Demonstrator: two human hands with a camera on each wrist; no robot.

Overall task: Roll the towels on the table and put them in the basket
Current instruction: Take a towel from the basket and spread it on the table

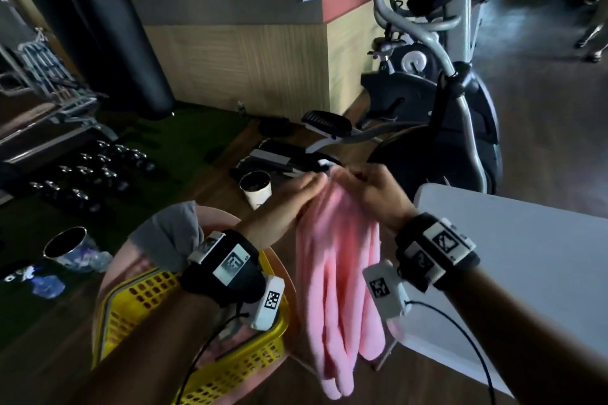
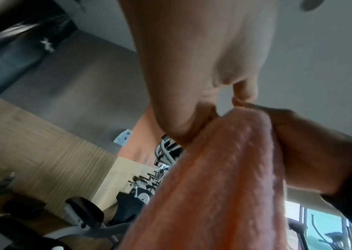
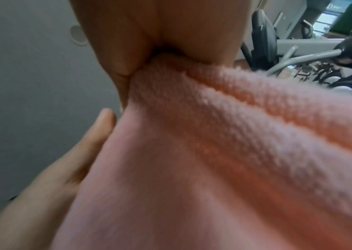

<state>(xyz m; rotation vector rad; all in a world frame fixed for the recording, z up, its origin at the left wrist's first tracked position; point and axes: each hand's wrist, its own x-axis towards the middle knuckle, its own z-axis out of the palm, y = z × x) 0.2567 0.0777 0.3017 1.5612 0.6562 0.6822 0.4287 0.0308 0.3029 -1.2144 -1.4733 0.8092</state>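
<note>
A pink towel (image 1: 339, 279) hangs in long folds in the air, left of the white table (image 1: 526, 266). My right hand (image 1: 368, 189) pinches its top edge between thumb and fingers (image 3: 115, 55). My left hand (image 1: 296, 194) pinches the same top edge of the towel (image 2: 220, 177) just beside it. The towel (image 3: 213, 152) fills the right wrist view. A yellow perforated basket (image 1: 230, 368) sits low at the left under my left forearm, inside a pink tub (image 1: 283, 270). A grey towel (image 1: 171, 233) drapes over the tub's far rim.
An exercise bike (image 1: 454, 102) stands behind the table. A white cup (image 1: 256, 189) and a metal cup (image 1: 67, 248) sit on the wooden floor. Dumbbells (image 1: 88, 171) lie on green matting at the left, near a black punching bag (image 1: 108, 26).
</note>
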